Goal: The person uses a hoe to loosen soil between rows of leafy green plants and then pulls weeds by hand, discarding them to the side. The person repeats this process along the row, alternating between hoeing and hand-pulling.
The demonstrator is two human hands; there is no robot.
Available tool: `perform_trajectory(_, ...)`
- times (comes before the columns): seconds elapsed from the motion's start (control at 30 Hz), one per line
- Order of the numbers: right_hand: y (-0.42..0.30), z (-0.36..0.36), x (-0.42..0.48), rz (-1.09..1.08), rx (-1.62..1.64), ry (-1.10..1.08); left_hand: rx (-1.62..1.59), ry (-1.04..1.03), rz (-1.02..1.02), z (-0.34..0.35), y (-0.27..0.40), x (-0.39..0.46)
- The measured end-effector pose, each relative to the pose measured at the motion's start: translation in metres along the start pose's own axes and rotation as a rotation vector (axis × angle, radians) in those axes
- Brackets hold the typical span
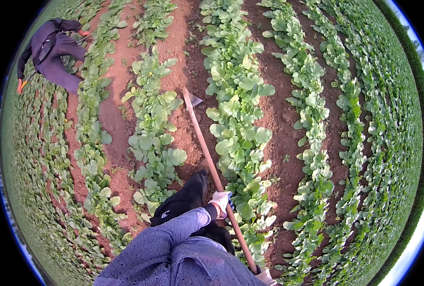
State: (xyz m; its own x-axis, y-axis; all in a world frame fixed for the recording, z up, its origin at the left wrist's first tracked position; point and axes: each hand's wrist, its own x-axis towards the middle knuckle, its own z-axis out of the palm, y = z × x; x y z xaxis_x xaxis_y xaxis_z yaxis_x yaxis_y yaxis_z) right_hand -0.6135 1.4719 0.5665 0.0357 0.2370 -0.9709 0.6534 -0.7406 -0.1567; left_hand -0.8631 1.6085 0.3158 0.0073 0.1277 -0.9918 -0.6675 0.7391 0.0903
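Observation:
A hoe with a long wooden handle [205, 150] slants across the furrow in front of me. Its metal blade [194, 100] rests at the soil between two leafy crop rows. Partway down the shaft, my left hand [220, 204], in a white glove with blue on it, is wrapped around the wood. My right hand [265, 276], also in a pale glove, grips near the handle's lower end, partly cut off by the picture's bottom edge. Beside the shaft stand broad-leaved green plants [235, 132] on the right and another row [153, 139] on the left.
My dark-trousered leg [183, 196] stands in the furrow, close to the left row. A co-worker in dark clothes [51, 53] bends over the rows at upper left, holding a long tool. Further crop rows [310, 107] run along the right, with reddish bare soil [279, 161] between them.

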Motion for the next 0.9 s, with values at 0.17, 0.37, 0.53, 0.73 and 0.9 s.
perform_trajectory(0.17,-0.085,0.032,0.096,-0.335,-0.179,0.125,-0.067,-0.005,0.323,0.016,0.155,0.047)
perform_trajectory(0.37,-0.239,0.07,0.163,-0.375,-0.166,0.119,0.248,0.167,0.65,-0.002,0.324,0.123)
perform_trajectory(0.53,-0.226,0.027,0.061,-0.137,-0.145,0.002,0.472,0.19,0.487,-0.012,0.184,0.161)
perform_trajectory(0.73,-0.215,-0.011,0.017,-0.165,-0.067,0.12,0.002,-0.09,0.131,0.035,0.178,0.062)
perform_trajectory(0.9,-0.259,-0.026,0.01,-0.311,0.052,0.035,-0.251,-0.086,0.172,0.04,0.214,0.087)
